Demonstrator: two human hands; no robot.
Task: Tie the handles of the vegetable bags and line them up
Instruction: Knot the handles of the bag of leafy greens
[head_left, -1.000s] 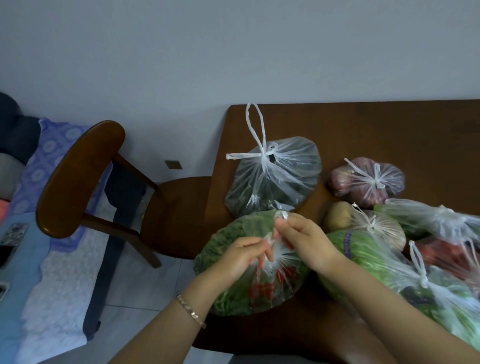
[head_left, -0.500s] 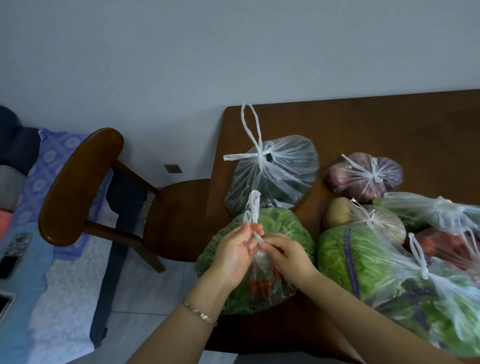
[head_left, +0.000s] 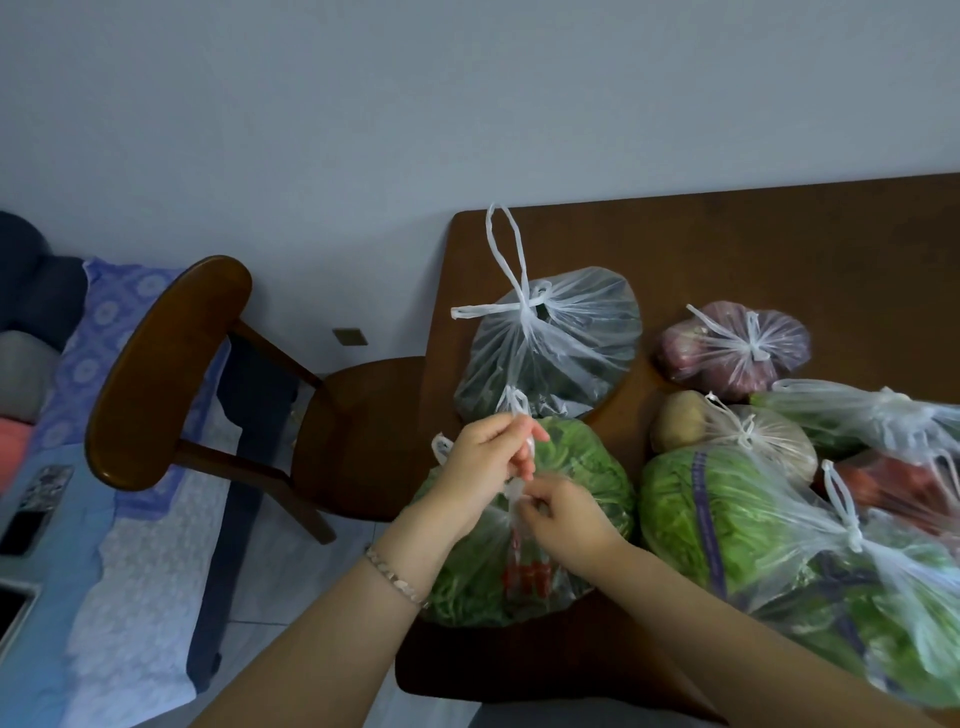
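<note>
A clear bag of leafy greens with red print (head_left: 582, 467) lies at the table's near left corner. My left hand (head_left: 483, 462) pinches its handle loop (head_left: 514, 405) upright above the bag. My right hand (head_left: 561, 512) grips the other handle strand just below, right beside the left hand. Behind it sits a tied bag of dark greens (head_left: 550, 343) with a long loop sticking up. To the right lie tied bags: purple onions (head_left: 732, 345), potatoes (head_left: 737, 431), a cabbage bag (head_left: 727, 519), and a greens bag (head_left: 914, 623).
The brown wooden table (head_left: 779, 249) stands against a grey wall. A wooden chair (head_left: 171, 364) stands left of the table, its seat tucked partly under the edge. A bed with blue patterned sheets (head_left: 104, 467) lies at far left. More bags (head_left: 883, 421) crowd the right edge.
Both hands have drawn close together over the leafy greens bag. The left hand lifted one handle loop upward, and the right hand dropped lower onto the other strand.
</note>
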